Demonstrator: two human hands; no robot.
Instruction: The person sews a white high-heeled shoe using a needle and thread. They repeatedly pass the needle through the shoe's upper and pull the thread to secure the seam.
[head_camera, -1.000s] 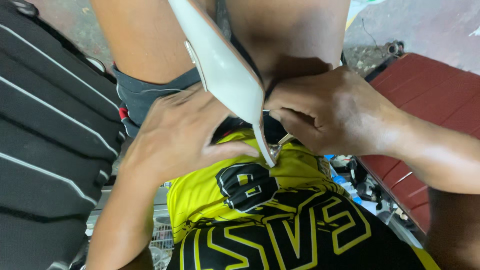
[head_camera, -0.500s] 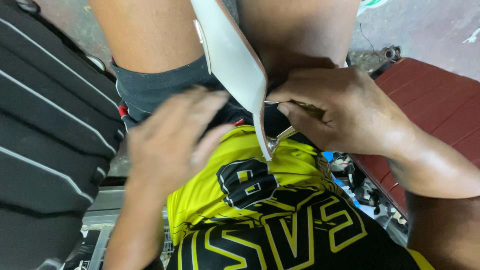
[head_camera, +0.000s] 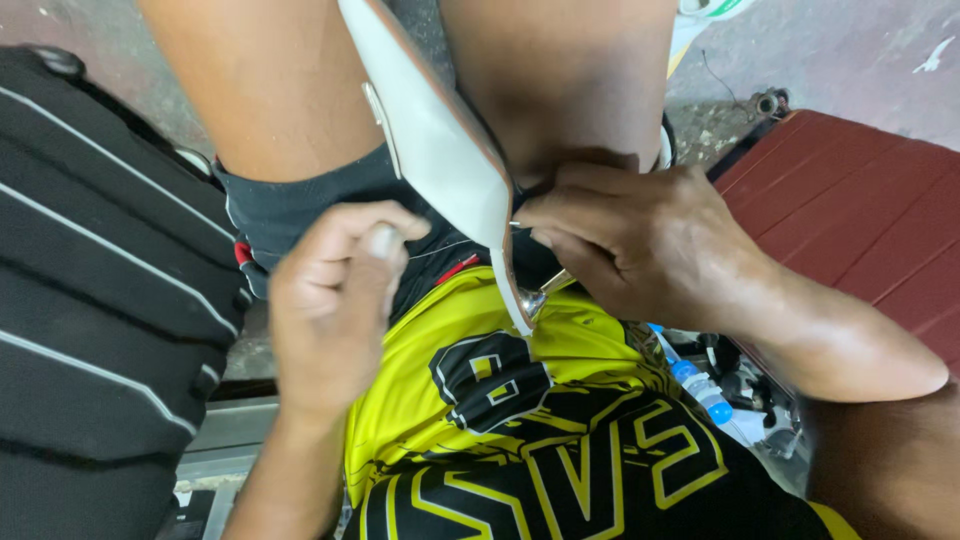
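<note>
Our right hand pinches the white shoe at its lower end, braced between our thighs. Our left hand curls narrow, apparently drawing a thin thread. We judge a slackened pinch could let the shoe slip.

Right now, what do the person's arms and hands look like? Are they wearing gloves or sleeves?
No gloves and no sleeves in view. The left hand and the right hand are bare, and both forearms are bare as far as the picture shows. No rings, watch or bracelets can be seen. The fingernails are short. The person wears a yellow and black jersey and dark shorts.
</note>
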